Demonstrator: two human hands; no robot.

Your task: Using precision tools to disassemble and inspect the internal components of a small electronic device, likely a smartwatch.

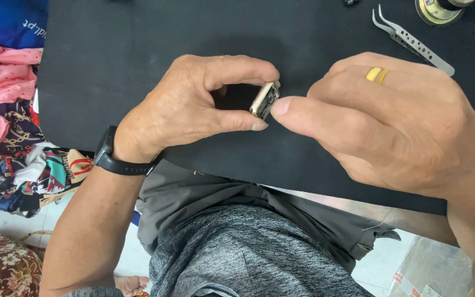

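Note:
My left hand (193, 107) pinches a small flat metal part (264, 99), pale gold with a dark face, between forefinger and thumb above a black work mat (111, 60). A black band sits on that wrist. My right hand (397, 124), with a gold ring on one finger, reaches in from the right; its thumb tip touches the part's right edge and its other fingers are curled.
Metal tweezers (410, 39) lie on the mat at the top right, next to a round brass-coloured piece (435, 11). Patterned fabrics (6, 110) are piled at the left. My lap in grey clothing (237, 236) is below the mat's near edge.

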